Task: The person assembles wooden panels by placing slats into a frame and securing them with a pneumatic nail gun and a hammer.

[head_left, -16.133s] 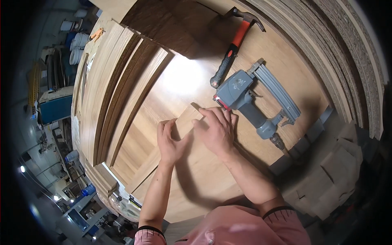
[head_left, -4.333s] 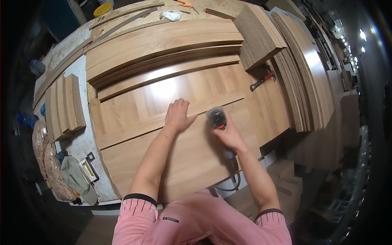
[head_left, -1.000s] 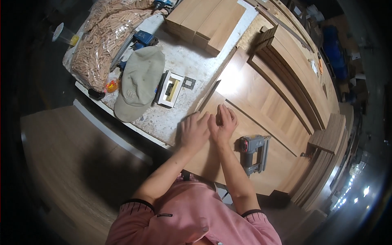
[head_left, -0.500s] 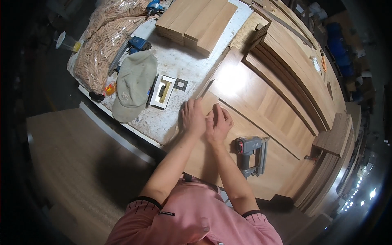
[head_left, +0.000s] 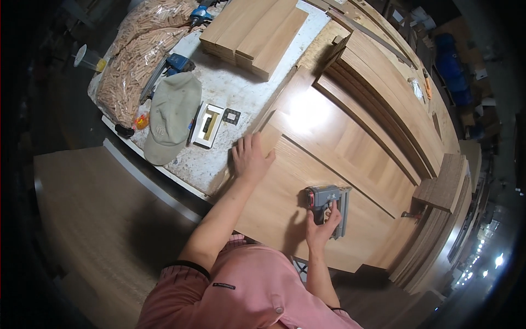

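My right hand (head_left: 322, 229) is wrapped round the handle of a grey nail gun (head_left: 324, 196), which sits on a light wooden panel (head_left: 296, 186). At the panel's left corner, my left hand (head_left: 252, 162) grips a short wooden strip (head_left: 270, 138), its fingers over the outer edge and its thumb on the near side. The strip lies flush against the panel's edge, and its lower part is hidden by that hand. A narrow groove runs across the panel beyond both hands.
Left of the panel, the white bench holds a grey cap (head_left: 174, 115), a white-framed box (head_left: 209, 126), a small black square plate (head_left: 230, 116) and bags of wooden dowels (head_left: 134, 71). Stacked boards (head_left: 255, 35) stand at the back; long boards (head_left: 383, 93) and more stacks (head_left: 442, 183) line the right.
My right hand has left the strip's corner and moved right and nearer to me, onto the nail gun's handle. My left hand stays at the strip. The whole view has shifted slightly.
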A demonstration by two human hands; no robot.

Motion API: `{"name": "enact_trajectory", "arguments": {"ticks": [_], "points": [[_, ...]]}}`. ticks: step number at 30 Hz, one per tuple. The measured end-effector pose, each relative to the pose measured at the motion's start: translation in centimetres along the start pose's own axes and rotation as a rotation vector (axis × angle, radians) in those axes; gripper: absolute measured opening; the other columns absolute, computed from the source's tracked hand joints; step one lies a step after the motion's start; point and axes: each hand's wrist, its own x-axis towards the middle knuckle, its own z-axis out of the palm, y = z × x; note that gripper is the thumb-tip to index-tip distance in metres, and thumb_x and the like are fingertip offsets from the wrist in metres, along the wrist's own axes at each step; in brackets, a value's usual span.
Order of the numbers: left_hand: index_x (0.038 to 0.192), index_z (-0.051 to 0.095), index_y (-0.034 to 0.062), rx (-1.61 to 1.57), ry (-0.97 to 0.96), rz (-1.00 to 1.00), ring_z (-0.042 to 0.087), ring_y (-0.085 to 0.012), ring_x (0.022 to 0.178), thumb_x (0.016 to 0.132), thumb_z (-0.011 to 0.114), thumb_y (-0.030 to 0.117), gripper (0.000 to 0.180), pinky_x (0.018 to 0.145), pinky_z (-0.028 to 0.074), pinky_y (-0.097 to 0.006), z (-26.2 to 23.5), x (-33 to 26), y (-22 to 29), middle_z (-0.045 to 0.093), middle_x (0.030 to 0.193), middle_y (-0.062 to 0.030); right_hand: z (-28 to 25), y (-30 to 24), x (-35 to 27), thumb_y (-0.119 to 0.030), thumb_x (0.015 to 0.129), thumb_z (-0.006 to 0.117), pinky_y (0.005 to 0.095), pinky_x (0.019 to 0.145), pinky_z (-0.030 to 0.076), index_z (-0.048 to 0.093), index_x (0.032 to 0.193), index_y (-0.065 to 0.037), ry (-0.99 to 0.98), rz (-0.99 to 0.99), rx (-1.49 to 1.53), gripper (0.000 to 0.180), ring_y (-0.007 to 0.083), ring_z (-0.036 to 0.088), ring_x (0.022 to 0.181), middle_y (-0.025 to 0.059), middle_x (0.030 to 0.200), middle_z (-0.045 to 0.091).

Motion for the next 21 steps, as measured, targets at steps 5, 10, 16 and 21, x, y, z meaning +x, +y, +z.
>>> {"name": "enact_trajectory", "arguments": {"ticks": [5, 10, 16, 21], "points": [[0.132, 0.056, 0.0081, -0.016, 0.017, 0.029, 0.054, -0.0316, 0.117, 0.077, 0.08, 0.035, 0.066, 0.098, 0.041, -0.048, 0.0, 0.0, -0.2, 0.058, 0.121, -0.0117, 1.1, 0.0, 2.6, -0.026, 0.084, 0.084, 0.0468, 0.1, 0.047, 0.025, 0.161, -0.004, -0.073, 0.009, -0.102, 0.1, 0.0443, 0.055, 0.12, 0.0295, 0.135, 0.048], [0.132, 0.056, 0.0067, -0.044, -0.003, 0.031, 0.052, -0.031, 0.119, 0.078, 0.081, 0.036, 0.067, 0.099, 0.04, -0.047, 0.1, 0.1, -0.4, 0.057, 0.121, -0.012, -2.3, -1.7, 5.9, -0.017, 0.088, 0.077, 0.0411, 0.102, 0.051, 0.02, 0.163, -0.004, -0.282, 0.008, 0.129, 0.094, 0.033, 0.061, 0.124, 0.0254, 0.136, 0.059], [0.133, 0.054, 0.0047, -0.068, -0.007, 0.045, 0.051, -0.0317, 0.12, 0.079, 0.079, 0.033, 0.066, 0.1, 0.038, -0.048, 0.5, 0.2, -0.7, 0.056, 0.122, -0.0127, -7.2, -12.0, 12.2, -0.004, 0.077, 0.081, 0.0325, 0.071, 0.057, 0.038, 0.155, -0.003, -0.661, 0.134, 0.345, 0.089, 0.0157, 0.066, 0.086, 0.009, 0.118, 0.064], [0.141, 0.047, 0.005, -0.006, -0.09, 0.075, 0.046, -0.0332, 0.126, 0.079, 0.077, 0.019, 0.07, 0.105, 0.034, -0.048, 0.8, -0.2, -1.7, 0.051, 0.13, -0.0137, -2.0, -14.7, 17.1, -0.001, 0.08, 0.076, 0.0301, 0.055, 0.048, 0.067, 0.102, -0.001, -0.729, -0.021, 0.21, 0.024, 0.012, 0.059, 0.063, 0.0017, 0.077, 0.063]]}}
